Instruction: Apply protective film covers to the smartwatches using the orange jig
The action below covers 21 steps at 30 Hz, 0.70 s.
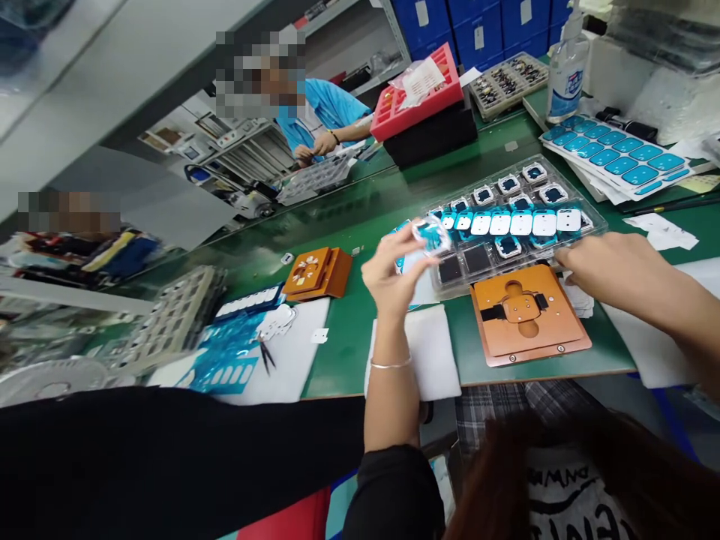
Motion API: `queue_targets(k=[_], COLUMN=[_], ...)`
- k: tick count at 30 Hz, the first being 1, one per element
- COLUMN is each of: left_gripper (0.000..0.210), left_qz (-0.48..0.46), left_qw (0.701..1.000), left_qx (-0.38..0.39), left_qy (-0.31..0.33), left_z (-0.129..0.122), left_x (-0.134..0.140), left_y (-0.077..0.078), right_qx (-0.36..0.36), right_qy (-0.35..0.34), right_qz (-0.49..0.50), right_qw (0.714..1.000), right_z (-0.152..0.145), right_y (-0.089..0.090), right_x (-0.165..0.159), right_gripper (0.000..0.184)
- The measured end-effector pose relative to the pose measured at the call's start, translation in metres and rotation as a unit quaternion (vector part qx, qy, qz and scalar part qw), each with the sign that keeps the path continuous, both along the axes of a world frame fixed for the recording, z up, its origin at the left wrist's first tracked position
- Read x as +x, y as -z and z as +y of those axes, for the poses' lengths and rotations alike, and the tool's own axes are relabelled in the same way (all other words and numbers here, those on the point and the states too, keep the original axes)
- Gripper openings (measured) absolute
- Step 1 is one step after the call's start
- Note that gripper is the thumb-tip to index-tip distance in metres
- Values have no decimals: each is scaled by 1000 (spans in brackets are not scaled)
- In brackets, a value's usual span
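Raised over the left end of the clear plastic tray [450, 285], my left hand [392, 274] pinches a small square white-rimmed part with blue film [432, 235] between thumb and fingers. Several similar square parts sit in the tray's pockets, and a strip of blue film with white square labels [500, 223] lies across them. My right hand [601, 271] is closed at the tray's right front corner; what its fingertips hold, if anything, is hidden. Just below it is a stack of white pieces [578, 298]. An orange fixture [529, 330] with black clips lies between the hands, near the table edge.
A white foam pad [436, 352] lies below my left wrist. Blue label sheets [619, 154] and a pump bottle [565, 79] stand back right. A red tray [416, 94] rests on a black box. Leftward are another orange fixture [318, 274], tweezers [266, 357] and a co-worker across the table.
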<state>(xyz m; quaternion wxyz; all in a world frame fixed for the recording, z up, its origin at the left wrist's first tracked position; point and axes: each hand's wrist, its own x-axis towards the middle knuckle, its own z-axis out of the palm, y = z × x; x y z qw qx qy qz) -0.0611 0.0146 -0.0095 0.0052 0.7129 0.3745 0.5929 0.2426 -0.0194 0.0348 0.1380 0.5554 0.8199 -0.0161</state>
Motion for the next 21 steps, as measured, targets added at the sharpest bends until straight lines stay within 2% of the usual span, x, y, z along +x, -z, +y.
queue_targets(k=[1,3,4,5,7,9,12,14,17,21], left_gripper=[26,25,24,23,29,39,48,46,36,36], left_qz=[-7,-7,-1,-1,-3,-5,3,16,36,48], left_qw=[994,943,910,888,870,866,859,856,843,812], left_qx=[-67,-215,-276,-309,-341,-352,-370,-388,-420,-452], left_qy=[-80,-252,-310,-341,-357,-355,-353,-342,-334,-365], left_z=[5,16,21,25,31,33,33,34,36,34], left_x=[-13,-40,-53,-64,-82,-95,-106,-108,-103,-86], left_y=[3,13,19,27,41,53,62,63,61,53], right_qx=[5,14,16,13,4,9,67,106,111,119], right_qy=[1,5,5,3,-7,-23,-50,-68,-72,-64], right_qz=[-6,-16,-19,-21,-23,-19,9,50,95,114], right_qw=[1000,1000,1000,1000,1000,1000,996,991,987,984], right_z=[1,2,2,3,4,6,13,18,21,21], right_y=[-2,-7,-9,-10,-9,-3,14,26,37,39], right_x=[0,0,-1,-1,0,5,17,25,31,33], right_gripper=[26,29,29,30,30,29,24,23,23,22])
